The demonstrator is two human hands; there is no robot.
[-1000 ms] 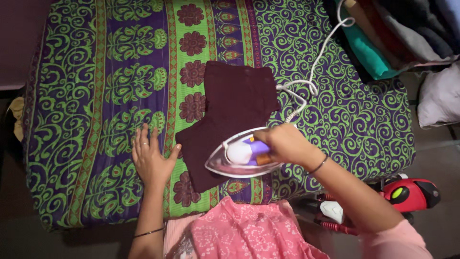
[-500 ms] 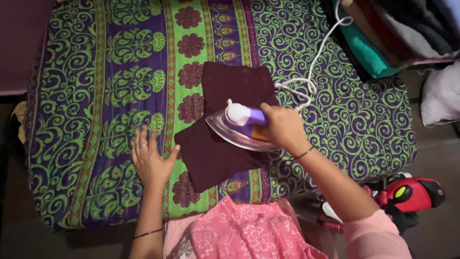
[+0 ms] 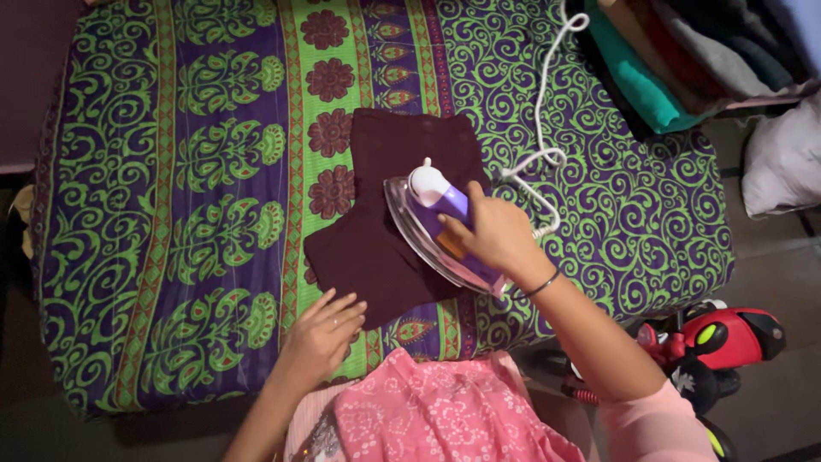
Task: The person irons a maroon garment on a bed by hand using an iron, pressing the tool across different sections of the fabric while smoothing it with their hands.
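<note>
Green-and-purple patterned sheet covers the bed (image 3: 171, 214); the maroon cloth (image 3: 385, 248) lies mid-bed toward its near edge. The iron (image 3: 436, 227) sits on it, right hand (image 3: 496, 235) fingers wrapped round the handle; left hand (image 3: 321, 334), fingers spread flat, pins the near corner — best held taut, I'd say.

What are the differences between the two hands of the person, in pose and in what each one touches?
The right hand is curled around the handle of the purple and white iron; the left hand lies flat with fingers spread. The right hand is raised on the iron over the dark maroon cloth; the left hand rests at the cloth's near edge, on the patterned cover. The right wrist wears a thin bangle; none shows on the left. Both are bare.
</note>
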